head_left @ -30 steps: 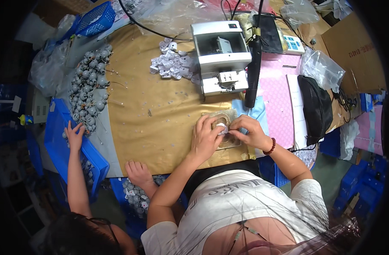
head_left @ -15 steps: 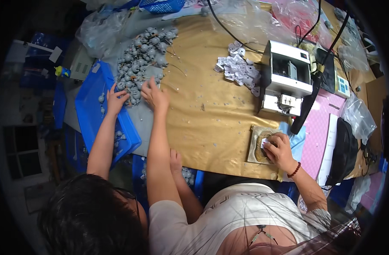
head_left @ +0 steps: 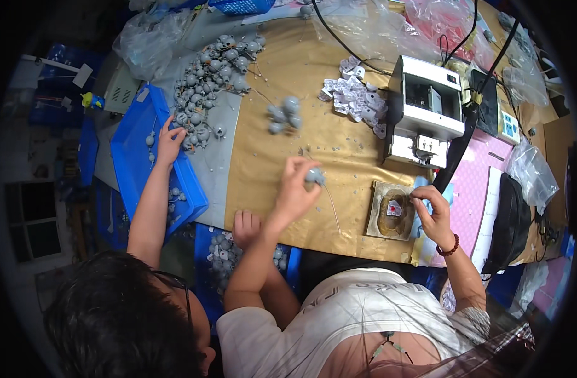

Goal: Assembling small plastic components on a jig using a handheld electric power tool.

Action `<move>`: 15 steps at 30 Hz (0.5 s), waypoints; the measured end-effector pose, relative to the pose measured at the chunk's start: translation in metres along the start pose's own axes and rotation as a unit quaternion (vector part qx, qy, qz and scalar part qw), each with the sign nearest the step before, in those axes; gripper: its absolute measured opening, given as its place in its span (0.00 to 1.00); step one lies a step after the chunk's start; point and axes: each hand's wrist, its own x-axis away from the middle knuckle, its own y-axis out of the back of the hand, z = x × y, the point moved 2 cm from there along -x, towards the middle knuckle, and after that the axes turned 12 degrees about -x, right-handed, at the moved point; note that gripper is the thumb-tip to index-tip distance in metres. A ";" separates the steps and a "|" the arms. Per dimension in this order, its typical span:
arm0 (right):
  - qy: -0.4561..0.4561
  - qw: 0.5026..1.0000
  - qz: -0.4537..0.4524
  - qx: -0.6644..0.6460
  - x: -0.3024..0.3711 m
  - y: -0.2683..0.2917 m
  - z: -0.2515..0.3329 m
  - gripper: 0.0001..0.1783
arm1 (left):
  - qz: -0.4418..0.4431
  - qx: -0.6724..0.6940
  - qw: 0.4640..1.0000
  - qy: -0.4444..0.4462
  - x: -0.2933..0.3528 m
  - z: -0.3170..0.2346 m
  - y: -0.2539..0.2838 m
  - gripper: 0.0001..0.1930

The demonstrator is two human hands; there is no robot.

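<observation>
My left hand is over the middle of the gold-covered table, closed round a grey ball-shaped part with a thin wire trailing from it. Beyond it, a small cluster of grey balls appears blurred by motion. My right hand hovers at the right edge of a square fixture block, thumb and fingers pinched together; what they hold, if anything, is too small to make out. Inside the block's round hollow lies a small white piece with a red mark.
A co-worker's hand reaches toward a heap of grey balls beside a blue tray; their other hand rests at the table edge. White plastic pieces are piled near a white-and-black machine. A blue bin sits below.
My left hand has come from the heap toward the middle, now with a grey ball. A cluster of balls left the heap. My right hand has drawn off the white piece, rightward.
</observation>
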 end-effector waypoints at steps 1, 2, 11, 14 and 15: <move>0.007 1.000 0.010 0.000 -0.003 -0.003 0.004 0.06 | 0.035 0.049 0.998 0.008 0.010 -0.007 -0.010 0.22; 0.013 1.000 0.021 0.001 -0.005 -0.006 0.009 0.06 | 0.029 0.062 0.998 0.017 0.013 -0.008 -0.013 0.22; 0.098 0.995 0.022 -0.002 -0.012 -0.016 0.028 0.07 | -0.074 0.084 0.983 -0.146 0.007 -0.092 0.043 0.25; 0.123 0.992 0.023 -0.003 -0.018 -0.019 0.037 0.08 | -0.049 -0.041 0.994 -0.090 0.002 -0.081 0.039 0.21; 0.125 0.992 0.026 -0.005 -0.018 -0.019 0.037 0.08 | -0.043 -0.034 0.997 -0.057 0.007 -0.069 0.034 0.21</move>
